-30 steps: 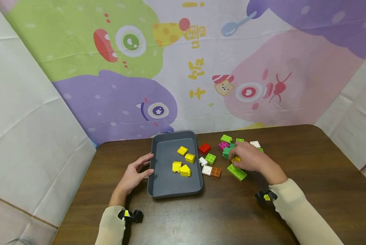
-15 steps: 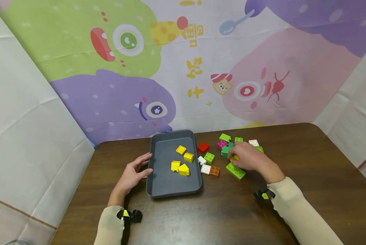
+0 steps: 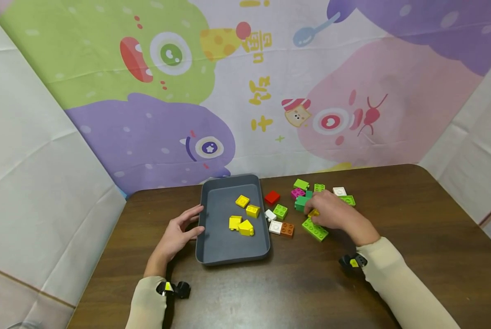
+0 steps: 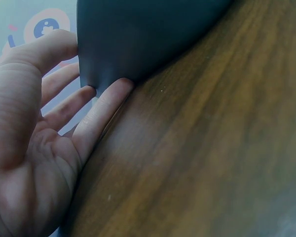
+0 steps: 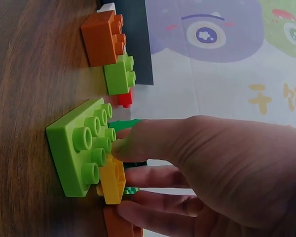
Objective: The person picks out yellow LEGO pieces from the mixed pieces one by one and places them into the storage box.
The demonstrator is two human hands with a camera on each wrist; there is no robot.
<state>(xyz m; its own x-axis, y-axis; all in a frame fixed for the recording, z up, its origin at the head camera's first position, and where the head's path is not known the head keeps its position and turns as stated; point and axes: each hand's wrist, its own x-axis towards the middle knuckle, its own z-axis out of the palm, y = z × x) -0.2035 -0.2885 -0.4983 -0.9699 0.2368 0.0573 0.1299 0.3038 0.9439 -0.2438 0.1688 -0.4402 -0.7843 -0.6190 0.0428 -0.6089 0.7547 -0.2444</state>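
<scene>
My left hand [image 3: 177, 235] rests its fingertips on the outer left wall of a dark grey tray [image 3: 218, 244], fingers loosely spread. Inside the tray lie several yellow bricks [image 3: 246, 227]. My right hand [image 3: 333, 211] is among the loose bricks on the right, thumb and fingers around a yellow brick [image 5: 113, 182], which they partly hide. Just in front of it is a long lime green brick [image 3: 315, 229], whose studs stand near the thumb in the right wrist view. A dark green brick [image 3: 300, 204] sits left of the fingertips.
Between tray and right hand lie a red brick [image 3: 272, 197], a small lime brick [image 3: 280, 211], a white piece [image 3: 275, 227] and a brown brick [image 3: 287, 229]. Behind are a magenta brick [image 3: 297, 193] and another white piece [image 3: 339, 191]. A cartoon cloth [image 3: 266, 151] hangs behind the table.
The whole head view shifts slightly. Both hands stay in place, the left at the tray wall and the right at the yellow brick.
</scene>
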